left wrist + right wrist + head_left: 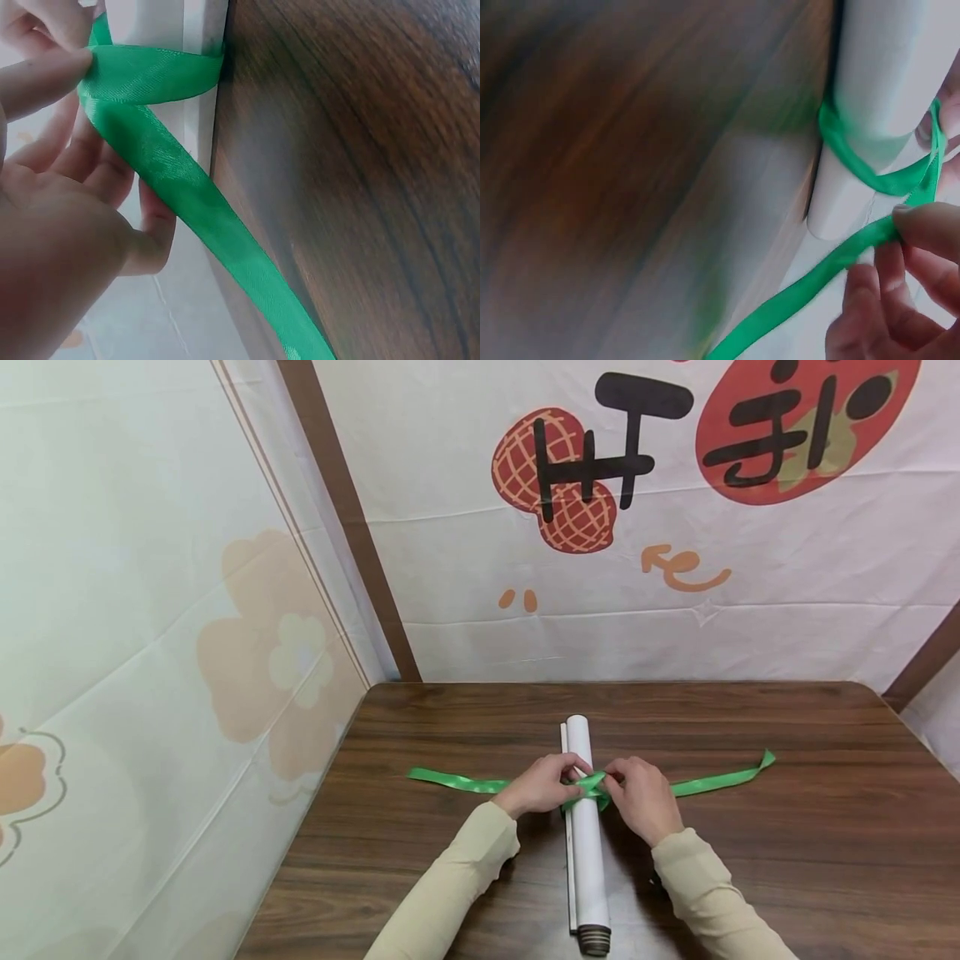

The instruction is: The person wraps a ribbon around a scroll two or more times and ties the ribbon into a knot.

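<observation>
A long white roll, which looks like a rolled-up scroll, lies lengthwise on the table with a dark banded knob at its near end. A shiny green ribbon loops round its upper half and crosses itself on top. From the left, my left hand pinches the ribbon at the crossing; in the left wrist view the thumb presses on the green band. My right hand pinches the ribbon between thumb and fingers just right of the roll. In the right wrist view the ribbon's tail runs down from those fingertips.
The dark wood-grain table extends to both sides. One ribbon tail stretches left, the other right, its tip curled up. Printed white cloth hangs behind the table and along its left side. A small dark item shows partly by the right sleeve.
</observation>
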`<action>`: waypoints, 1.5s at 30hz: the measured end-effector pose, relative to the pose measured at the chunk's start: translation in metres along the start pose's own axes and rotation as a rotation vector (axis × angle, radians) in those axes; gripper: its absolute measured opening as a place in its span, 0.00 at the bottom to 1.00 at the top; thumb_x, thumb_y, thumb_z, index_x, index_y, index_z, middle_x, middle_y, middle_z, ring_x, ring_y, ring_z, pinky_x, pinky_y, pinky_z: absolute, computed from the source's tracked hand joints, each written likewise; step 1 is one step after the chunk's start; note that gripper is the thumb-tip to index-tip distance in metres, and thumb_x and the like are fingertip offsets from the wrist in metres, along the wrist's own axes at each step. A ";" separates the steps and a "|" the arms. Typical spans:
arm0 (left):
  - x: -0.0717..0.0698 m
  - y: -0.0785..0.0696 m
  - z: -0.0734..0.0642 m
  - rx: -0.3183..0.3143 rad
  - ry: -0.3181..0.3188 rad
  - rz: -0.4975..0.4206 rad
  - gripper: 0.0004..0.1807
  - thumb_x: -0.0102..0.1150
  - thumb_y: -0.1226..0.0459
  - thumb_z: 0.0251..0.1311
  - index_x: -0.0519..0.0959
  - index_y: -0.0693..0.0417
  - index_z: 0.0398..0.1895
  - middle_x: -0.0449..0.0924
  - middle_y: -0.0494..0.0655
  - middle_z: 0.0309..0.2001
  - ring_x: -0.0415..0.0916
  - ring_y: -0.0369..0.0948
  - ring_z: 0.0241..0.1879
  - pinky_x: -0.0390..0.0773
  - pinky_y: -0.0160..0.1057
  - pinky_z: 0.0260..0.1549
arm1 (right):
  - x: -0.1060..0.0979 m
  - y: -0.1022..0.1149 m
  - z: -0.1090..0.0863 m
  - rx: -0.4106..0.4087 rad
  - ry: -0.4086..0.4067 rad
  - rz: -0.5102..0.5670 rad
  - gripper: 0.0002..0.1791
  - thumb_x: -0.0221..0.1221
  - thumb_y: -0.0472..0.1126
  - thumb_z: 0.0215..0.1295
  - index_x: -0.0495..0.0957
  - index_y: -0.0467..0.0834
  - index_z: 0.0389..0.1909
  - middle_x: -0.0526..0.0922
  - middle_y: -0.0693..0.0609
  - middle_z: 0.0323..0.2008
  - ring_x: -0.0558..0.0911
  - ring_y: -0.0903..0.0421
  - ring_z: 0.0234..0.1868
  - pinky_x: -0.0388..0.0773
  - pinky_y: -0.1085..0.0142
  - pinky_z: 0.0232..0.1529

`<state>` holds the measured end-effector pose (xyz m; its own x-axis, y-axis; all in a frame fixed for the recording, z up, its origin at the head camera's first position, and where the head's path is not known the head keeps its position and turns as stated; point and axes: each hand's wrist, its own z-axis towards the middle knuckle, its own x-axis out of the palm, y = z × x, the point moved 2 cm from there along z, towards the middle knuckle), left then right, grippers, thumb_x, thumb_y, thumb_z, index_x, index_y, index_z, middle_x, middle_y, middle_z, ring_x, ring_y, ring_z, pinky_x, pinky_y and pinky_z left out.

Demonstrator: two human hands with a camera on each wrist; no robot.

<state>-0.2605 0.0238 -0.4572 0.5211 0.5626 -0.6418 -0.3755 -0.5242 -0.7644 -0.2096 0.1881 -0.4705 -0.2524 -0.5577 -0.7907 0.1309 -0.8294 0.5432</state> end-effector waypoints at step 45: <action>-0.007 0.012 -0.004 -0.011 -0.037 0.028 0.08 0.61 0.63 0.61 0.84 0.51 0.42 0.82 0.41 0.38 0.71 0.33 0.31 0.72 0.28 0.31 | 0.018 -0.004 0.006 0.006 0.388 0.477 0.09 0.53 0.30 0.66 0.82 0.37 0.36 0.79 0.42 0.44 0.74 0.51 0.45 0.68 0.63 0.44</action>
<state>-0.2655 0.0108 -0.4613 0.4820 0.5704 -0.6651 -0.3809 -0.5471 -0.7453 -0.2207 0.1823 -0.4849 0.2000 -0.8399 -0.5046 0.1378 -0.4858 0.8632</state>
